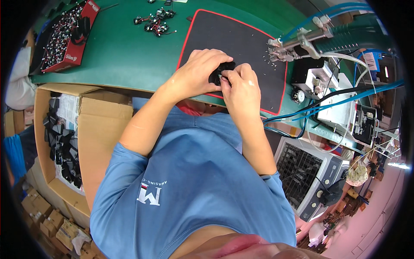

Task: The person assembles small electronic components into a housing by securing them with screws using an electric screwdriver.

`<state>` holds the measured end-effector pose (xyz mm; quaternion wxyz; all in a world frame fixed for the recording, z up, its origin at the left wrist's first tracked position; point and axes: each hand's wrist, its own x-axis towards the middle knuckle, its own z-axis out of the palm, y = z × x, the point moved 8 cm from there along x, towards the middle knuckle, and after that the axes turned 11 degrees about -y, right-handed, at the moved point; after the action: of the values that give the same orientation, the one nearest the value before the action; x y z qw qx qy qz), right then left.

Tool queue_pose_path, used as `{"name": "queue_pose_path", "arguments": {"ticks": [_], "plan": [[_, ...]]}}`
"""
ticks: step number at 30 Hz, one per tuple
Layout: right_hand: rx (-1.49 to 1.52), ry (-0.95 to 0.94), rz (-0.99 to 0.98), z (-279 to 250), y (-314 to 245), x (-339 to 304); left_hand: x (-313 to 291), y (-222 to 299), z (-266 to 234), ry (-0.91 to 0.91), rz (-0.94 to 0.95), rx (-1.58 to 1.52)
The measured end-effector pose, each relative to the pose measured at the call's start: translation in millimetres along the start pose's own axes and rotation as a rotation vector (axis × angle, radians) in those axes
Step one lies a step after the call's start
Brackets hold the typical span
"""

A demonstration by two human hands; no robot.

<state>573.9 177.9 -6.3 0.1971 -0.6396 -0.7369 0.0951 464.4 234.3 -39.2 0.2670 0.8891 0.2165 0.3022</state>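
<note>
Both my hands meet over the near part of a black mat (235,36) with a red border. My left hand (196,73) is wrapped round a small black plastic part (226,67), most of it hidden by my fingers. The fingers of my right hand (242,86) are pinched together at the right side of that part, on a tiny light-coloured piece (220,75) too small to make out. Several small screws (271,60) are strewn on the mat's right side.
A red box (69,54) of small wired connectors stands at the far left. Wired black parts (158,21) lie beyond the mat. A metal-tipped machine head (297,45) with blue hoses overhangs the right. An open carton (105,114) of black parts sits at my left, an air cooler (302,172) at my right.
</note>
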Motion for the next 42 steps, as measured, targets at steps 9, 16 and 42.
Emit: {"name": "queue_pose_path", "arguments": {"ticks": [9, 16, 42], "plan": [[0.311, -0.065, -0.007, -41, 12, 2, 2, 3, -5, -0.023, -0.055, -0.031], [0.406, 0.89, -0.381, -186, 8, 58, 1, -7, -11, 0.018, -0.112, -0.101], [0.952, 0.54, -0.2, -164, 5, 75, -1, -5, -6, -0.038, -0.116, -0.014]]}}
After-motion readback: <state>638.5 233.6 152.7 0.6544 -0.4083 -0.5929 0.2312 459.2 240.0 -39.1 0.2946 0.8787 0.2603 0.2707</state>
